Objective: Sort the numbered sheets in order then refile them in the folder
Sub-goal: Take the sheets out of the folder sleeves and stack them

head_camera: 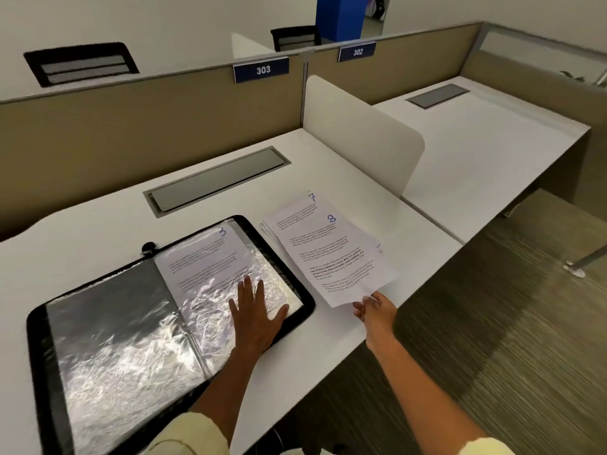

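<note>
left hand (254,315) is lying flat with straight fingers on the open folder (164,310) over sheet 3 while right hand (372,308) is pinching sheet 8 (335,257) by one corner off the loose pile (297,210), risking it sagging, slipping or being filed out of order.

White cubicle desk (328,349) with an open folder and loose numbered sheets

The black zip folder (39,356) lies open on the desk, its clear plastic sleeves facing up, with a sheet marked 3 (210,254) in the right-hand sleeve. Just right of the folder, a fanned stack of printed sheets (295,211) rests on the desk, showing pages marked 7 and 8. Behind the folder, a grey cable hatch (216,180) sits flush in the desktop.
</note>
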Tool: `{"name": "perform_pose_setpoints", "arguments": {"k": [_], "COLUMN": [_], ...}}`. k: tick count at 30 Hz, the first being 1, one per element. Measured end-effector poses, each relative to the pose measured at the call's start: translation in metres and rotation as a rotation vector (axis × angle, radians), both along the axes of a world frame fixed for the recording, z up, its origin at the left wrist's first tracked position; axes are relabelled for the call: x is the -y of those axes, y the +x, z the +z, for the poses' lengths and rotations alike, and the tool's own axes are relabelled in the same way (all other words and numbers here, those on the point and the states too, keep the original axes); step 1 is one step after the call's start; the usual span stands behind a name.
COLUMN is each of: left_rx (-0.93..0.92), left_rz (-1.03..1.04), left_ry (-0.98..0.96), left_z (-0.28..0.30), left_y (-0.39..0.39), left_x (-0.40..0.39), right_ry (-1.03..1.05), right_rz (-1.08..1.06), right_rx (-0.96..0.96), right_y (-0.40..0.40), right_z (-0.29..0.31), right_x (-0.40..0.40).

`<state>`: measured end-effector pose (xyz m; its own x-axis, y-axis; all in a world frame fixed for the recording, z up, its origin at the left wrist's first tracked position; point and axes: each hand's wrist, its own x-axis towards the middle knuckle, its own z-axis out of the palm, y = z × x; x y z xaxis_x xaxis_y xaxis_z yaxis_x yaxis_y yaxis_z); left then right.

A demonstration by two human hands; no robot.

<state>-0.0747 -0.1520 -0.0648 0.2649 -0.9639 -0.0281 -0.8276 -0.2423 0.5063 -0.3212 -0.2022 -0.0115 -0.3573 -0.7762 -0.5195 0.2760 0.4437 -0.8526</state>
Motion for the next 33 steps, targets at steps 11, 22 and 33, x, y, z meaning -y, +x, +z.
{"name": "perform_pose_setpoints", "arguments": {"k": [11,22,33], "left_rx": [0.090,-0.072,-0.299], "left_rz": [0.038,0.180,0.673], "left_ry": [0.110,-0.093,-0.495], "left_z": [-0.013,-0.003,0.050], "left_y": [-0.008,-0.006,0.000], "left_x": [0.015,0.013,0.001], "right_ry": [0.030,0.048,-0.243], "right_rz": [0.037,0.201,0.617], "right_rx": [-0.090,-0.226,-0.459], "right_y": [0.012,0.018,0.059], "right_z": [-0.004,-0.002,-0.009], "right_x": [0.064,0.090,0.047]}}
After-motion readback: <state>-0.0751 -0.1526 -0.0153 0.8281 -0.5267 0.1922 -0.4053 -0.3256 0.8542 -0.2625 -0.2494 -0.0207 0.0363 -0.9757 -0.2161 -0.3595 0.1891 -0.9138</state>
